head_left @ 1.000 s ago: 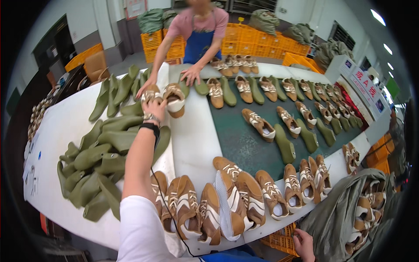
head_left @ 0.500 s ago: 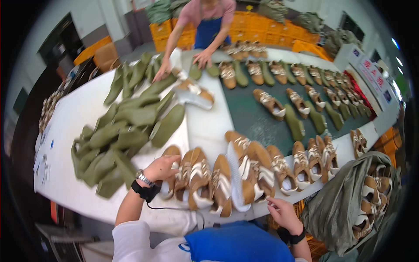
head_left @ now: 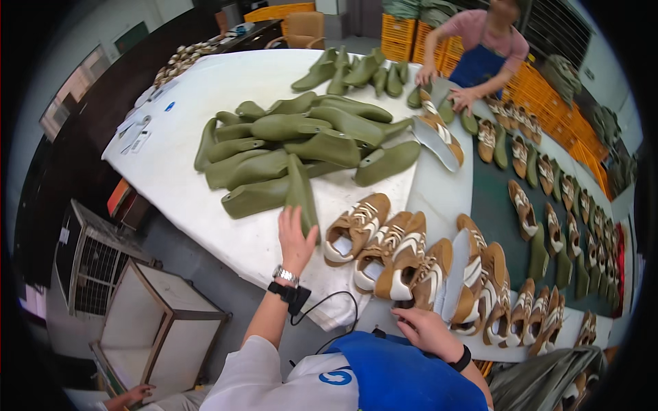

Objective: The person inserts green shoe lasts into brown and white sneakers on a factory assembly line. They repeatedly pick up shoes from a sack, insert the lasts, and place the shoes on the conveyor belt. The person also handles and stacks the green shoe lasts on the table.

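Observation:
My left hand reaches over the table's near edge. Its outstretched fingers lie on the lower end of a green shoe last, which leans at the front of a heap of green shoe lasts. Near the heel of a brown-and-white sneaker, my right hand is held with its fingers bent together; whatever they hold, if anything, is hidden. Left of that sneaker stand more brown sneakers in a row, toes pointing away. A pale sole-shaped piece stands upright among them.
Across the white table, a co-worker handles green lasts beside a sneaker. Sneakers and lasts line a green mat at right. A grey sack stands near right. A dark cable hangs by my left wrist. Another person's hand shows lower left.
The view has turned left. My left hand has left the leftmost sneaker and now touches a green last. My right hand stays low by the row of sneakers.

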